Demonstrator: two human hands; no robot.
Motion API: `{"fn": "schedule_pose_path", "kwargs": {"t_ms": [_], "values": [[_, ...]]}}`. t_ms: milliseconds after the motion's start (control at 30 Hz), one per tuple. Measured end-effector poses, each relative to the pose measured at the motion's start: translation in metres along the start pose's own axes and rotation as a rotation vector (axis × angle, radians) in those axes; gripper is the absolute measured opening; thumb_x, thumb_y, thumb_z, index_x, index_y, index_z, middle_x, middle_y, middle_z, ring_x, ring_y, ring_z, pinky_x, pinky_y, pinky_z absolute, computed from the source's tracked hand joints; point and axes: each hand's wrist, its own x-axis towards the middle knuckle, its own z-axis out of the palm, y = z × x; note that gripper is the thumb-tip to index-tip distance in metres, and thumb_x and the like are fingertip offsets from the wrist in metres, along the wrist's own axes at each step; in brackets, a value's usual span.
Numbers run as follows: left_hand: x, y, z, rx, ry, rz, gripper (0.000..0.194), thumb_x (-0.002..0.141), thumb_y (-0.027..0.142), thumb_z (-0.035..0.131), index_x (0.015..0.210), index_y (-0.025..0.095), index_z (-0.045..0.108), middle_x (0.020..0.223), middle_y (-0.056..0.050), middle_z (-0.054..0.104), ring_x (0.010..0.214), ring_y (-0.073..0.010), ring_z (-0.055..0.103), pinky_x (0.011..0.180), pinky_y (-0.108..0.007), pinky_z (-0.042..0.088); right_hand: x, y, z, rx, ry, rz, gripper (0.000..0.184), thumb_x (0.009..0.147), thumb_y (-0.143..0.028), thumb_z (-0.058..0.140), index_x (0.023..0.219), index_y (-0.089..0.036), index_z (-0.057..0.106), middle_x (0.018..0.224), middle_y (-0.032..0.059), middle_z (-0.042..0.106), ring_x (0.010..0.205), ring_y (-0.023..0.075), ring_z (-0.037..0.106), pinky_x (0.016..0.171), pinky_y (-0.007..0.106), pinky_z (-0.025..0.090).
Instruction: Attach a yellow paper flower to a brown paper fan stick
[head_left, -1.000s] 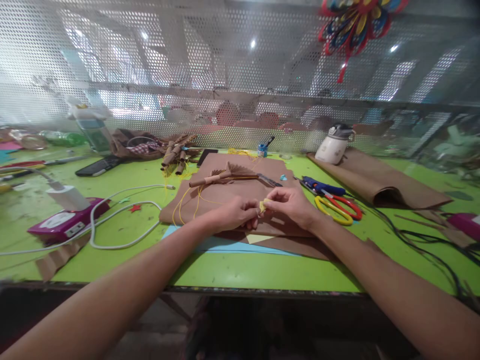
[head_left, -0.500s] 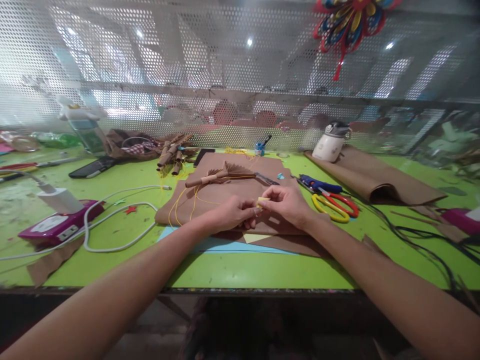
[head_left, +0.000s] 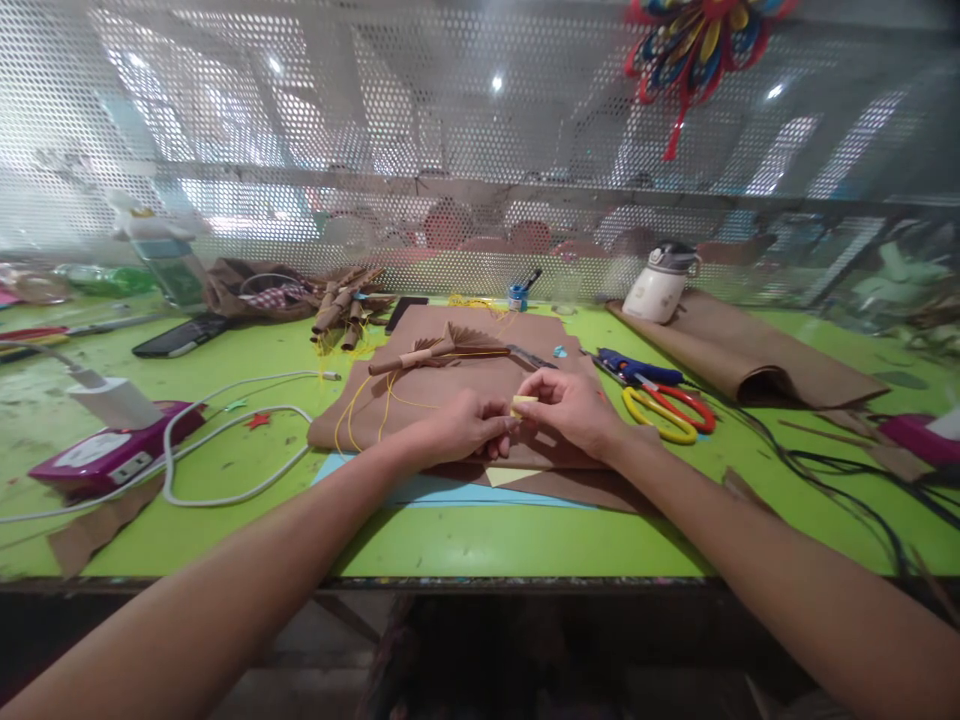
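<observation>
Between my fingertips is a small yellow piece of paper, partly covered by them. My left hand pinches its left side, and my right hand pinches it from the right. Both hands are over a folded sheet of brown paper. Just beyond them lies a rolled brown paper figure with a pleated fan, with yellow string trailing from it. Under the near edge of the brown sheet, pale yellow paper and blue paper stick out.
To the right lie scissors with red and yellow handles and a blue glue gun. A white bottle stands behind them. On the left are a purple power strip, a white cable, a phone and rolled paper pieces.
The yellow paper has turned between my fingertips and now shows a flatter face. My hands stay close together over the brown paper. The view has shifted slightly.
</observation>
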Motion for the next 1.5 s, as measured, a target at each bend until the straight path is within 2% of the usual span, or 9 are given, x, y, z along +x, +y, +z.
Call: {"fn": "schedule_pose_path", "kwargs": {"t_ms": [200,367,500,900,1300,1500], "values": [[0.0006,-0.0019,-0.0003,-0.031,-0.001,0.007,0.034,0.084,0.044,0.045,0.084,0.012,0.058,0.062,-0.002,0.059,0.048,-0.0079,0.047,0.044,-0.018,0.036,-0.0004,-0.0029,0.0001,0.058,-0.053,0.029,0.026,0.072,-0.037,0.064,0.085,-0.015,0.059,0.067,0.0012,0.062,0.058,0.0114,0.055,0.056,0.025,0.044],[0.0032,-0.0060,-0.0007,-0.065,-0.002,0.013,0.030,0.083,0.041,0.047,0.086,0.013,0.057,0.059,0.000,0.058,0.047,-0.0072,0.045,0.043,-0.017,0.035,-0.0021,-0.0078,-0.0029,-0.001,-0.114,0.035,0.028,0.074,-0.041,0.061,0.076,-0.013,0.062,0.062,0.0005,0.058,0.056,0.0102,0.051,0.056,0.024,0.041],[0.0035,-0.0069,0.0001,-0.064,0.010,0.009,0.029,0.082,0.041,0.048,0.079,0.013,0.054,0.060,-0.001,0.058,0.047,-0.0070,0.045,0.043,-0.017,0.035,-0.0023,-0.0070,-0.0031,-0.012,-0.101,0.060,0.031,0.072,-0.044,0.062,0.070,-0.014,0.059,0.057,-0.0004,0.057,0.053,0.0099,0.049,0.052,0.023,0.039],[0.0054,-0.0073,0.0044,0.002,0.108,-0.025,0.036,0.082,0.045,0.044,0.078,0.012,0.057,0.060,-0.003,0.059,0.046,-0.0088,0.048,0.041,-0.018,0.037,-0.0006,-0.0025,-0.0019,-0.026,-0.004,0.069,0.029,0.075,-0.043,0.059,0.067,-0.015,0.057,0.056,-0.0012,0.056,0.049,0.0088,0.046,0.046,0.021,0.034],[0.0044,-0.0025,0.0029,0.065,0.083,-0.027,0.032,0.085,0.038,0.039,0.077,0.013,0.057,0.056,-0.001,0.058,0.043,-0.0080,0.045,0.041,-0.018,0.036,-0.0025,-0.0039,0.0018,-0.067,0.036,0.095,0.029,0.075,-0.044,0.058,0.066,-0.017,0.055,0.052,-0.0031,0.052,0.042,0.0077,0.041,0.041,0.020,0.031],[0.0057,-0.0067,0.0024,0.032,0.095,-0.029,0.028,0.084,0.039,0.042,0.077,0.014,0.054,0.053,0.001,0.055,0.042,-0.0075,0.044,0.042,-0.017,0.035,-0.0013,-0.0034,0.0025,0.014,0.033,0.094,0.027,0.075,-0.042,0.060,0.068,-0.017,0.055,0.052,-0.0036,0.051,0.044,0.0077,0.042,0.042,0.020,0.032]]}}
